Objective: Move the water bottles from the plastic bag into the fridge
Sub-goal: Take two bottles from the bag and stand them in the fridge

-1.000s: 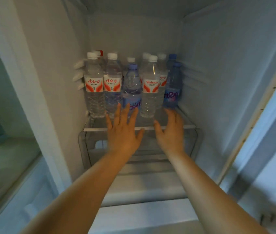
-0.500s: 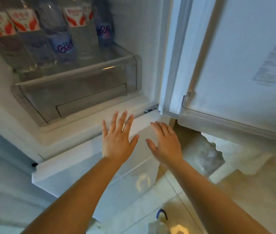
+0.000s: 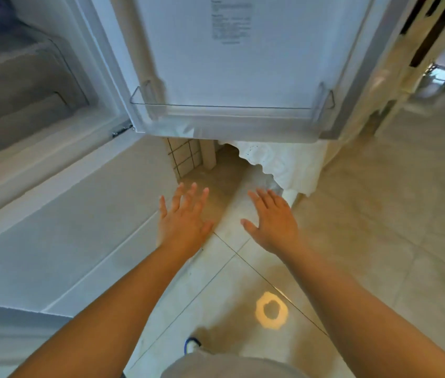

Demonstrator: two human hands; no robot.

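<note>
Upper left: fridge (image 3: 52,170), door (image 3: 229,64) open.
Centre: our left hand (image 3: 183,222), fingers spread wide, empty.
Right of centre: right hand (image 3: 273,222), likewise.
Above it: plastic bag (image 3: 284,165); bottles unseen.
Risk, we judge: rising into door's edge.

I see both hands held out over the tiled floor (image 3: 379,214), holding nothing: the left hand (image 3: 183,222) at frame centre with fingers spread, the right hand (image 3: 273,222) just beside it, fingers straight. The open fridge door (image 3: 202,64) fills the top centre, its clear shelf (image 3: 232,106) along its lower edge. The fridge (image 3: 38,132) interior sits upper left. A white plastic bag (image 3: 284,165) lies beneath the door.
</note>
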